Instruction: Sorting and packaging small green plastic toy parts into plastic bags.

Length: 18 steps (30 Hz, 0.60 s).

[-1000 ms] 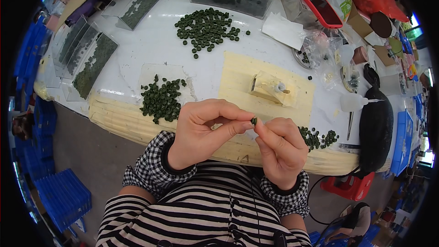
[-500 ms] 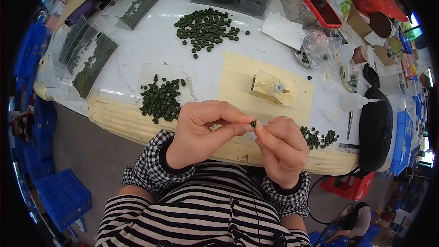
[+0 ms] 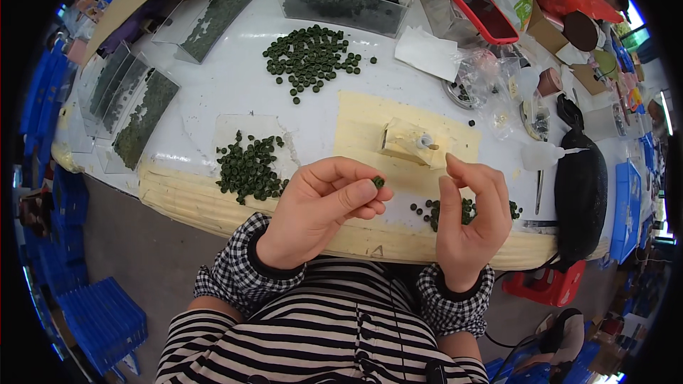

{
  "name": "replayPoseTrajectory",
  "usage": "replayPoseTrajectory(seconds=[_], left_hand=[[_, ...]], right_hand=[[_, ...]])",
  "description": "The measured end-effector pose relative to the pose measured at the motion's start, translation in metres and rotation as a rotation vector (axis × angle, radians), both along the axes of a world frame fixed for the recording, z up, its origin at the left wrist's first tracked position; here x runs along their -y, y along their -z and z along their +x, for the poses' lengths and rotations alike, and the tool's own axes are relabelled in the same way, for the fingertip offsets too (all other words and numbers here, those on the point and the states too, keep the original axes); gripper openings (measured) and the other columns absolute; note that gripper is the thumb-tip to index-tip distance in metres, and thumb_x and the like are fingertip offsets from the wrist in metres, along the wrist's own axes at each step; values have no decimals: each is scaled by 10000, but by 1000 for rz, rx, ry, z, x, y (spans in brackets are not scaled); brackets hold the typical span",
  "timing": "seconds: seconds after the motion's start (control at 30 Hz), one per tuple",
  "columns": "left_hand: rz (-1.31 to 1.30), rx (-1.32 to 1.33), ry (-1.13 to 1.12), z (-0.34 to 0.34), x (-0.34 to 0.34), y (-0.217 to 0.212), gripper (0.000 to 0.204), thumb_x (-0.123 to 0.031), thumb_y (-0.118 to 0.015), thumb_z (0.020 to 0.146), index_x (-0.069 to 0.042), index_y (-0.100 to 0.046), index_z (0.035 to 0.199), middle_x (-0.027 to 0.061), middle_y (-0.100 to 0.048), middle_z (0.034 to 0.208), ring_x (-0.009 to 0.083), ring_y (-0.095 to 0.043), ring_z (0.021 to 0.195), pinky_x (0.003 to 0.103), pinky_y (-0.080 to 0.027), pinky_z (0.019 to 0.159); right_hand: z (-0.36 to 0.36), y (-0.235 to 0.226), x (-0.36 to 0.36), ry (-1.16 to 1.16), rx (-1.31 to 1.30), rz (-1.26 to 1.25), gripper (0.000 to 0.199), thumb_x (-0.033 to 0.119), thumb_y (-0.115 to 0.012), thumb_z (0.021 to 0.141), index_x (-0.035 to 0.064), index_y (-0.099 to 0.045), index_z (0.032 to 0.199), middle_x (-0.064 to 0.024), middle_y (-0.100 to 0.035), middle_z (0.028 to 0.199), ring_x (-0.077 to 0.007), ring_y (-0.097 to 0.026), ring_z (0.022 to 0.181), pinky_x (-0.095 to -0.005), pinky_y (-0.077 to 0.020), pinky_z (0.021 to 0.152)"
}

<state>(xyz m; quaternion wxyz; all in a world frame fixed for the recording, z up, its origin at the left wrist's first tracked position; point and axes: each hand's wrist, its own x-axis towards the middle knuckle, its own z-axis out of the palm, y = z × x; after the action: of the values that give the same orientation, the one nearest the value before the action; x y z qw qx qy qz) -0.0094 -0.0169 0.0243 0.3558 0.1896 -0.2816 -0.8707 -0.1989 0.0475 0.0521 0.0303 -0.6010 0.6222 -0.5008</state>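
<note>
Between the thumb and forefinger of my left hand (image 3: 320,206) is a small dark green round piece (image 3: 378,181). My right hand (image 3: 473,220) is apart from it on the right, thumb and forefinger spread with nothing seen between them. Behind the right fingers lies a pile of small dark green pieces (image 3: 431,215), partly hidden by that hand. Left of my left hand, a heap of similar pieces (image 3: 249,167) rests on a clear sheet at the table's near edge. Beyond my hands, a tape-covered block (image 3: 409,144) with a small upright tube sits on a cream sheet (image 3: 352,117).
A larger heap of green pieces (image 3: 306,57) lies farther back. Clear bins (image 3: 341,11) holding dark pieces line the far and left sides. Toward the right are a red-cased phone (image 3: 473,3), a white squeeze bottle (image 3: 541,156), tweezers (image 3: 539,192) and a black cushion-like bundle (image 3: 582,206).
My right hand has let go of the small green piece and moved right, its fingers opening. My left hand keeps the piece and has shifted slightly.
</note>
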Motion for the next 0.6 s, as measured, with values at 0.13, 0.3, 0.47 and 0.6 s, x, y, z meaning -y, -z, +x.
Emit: replayPoseTrajectory(seconds=[0.13, 0.3, 0.47, 0.6], left_hand=[[94, -57, 36, -3, 2, 7, 197, -100, -576, 984, -21, -624, 1158, 130, -694, 1063, 160, -681, 949, 241, -565, 831], [110, -106, 58, -3, 1, 8, 191, -95, -569, 986, -30, -625, 1157, 145, -679, 1119, 173, -671, 1005, 247, -562, 865], [113, -115, 74, -5, 0, 8, 171, -89, -543, 996, -51, -623, 1142, 168, -649, 1191, 201, -659, 1057, 248, -559, 895], [138, -156, 93, -5, 1, 9, 177, -86, -556, 987, -21, -624, 1138, 176, -636, 1220, 210, -654, 1079, 261, -551, 940]], right_hand=[[-9, -5, 19, 48, -124, 49, 224, -8, -732, 780, 17, -681, 996, -97, -602, 905, -239, -580, 798, -320, -470, 687], [-13, -2, 24, 24, -157, 18, 212, 7, -742, 782, 17, -684, 985, -99, -602, 865, -227, -589, 801, -324, -465, 696], [2, -16, 6, -6, 127, -187, 110, -7, -696, 836, -11, -665, 941, -95, -626, 874, -204, -600, 834, -308, -475, 733], [10, -1, 8, -242, 417, -176, 89, 18, -646, 901, -28, -615, 971, -113, -622, 936, -202, -601, 864, -293, -482, 777]])
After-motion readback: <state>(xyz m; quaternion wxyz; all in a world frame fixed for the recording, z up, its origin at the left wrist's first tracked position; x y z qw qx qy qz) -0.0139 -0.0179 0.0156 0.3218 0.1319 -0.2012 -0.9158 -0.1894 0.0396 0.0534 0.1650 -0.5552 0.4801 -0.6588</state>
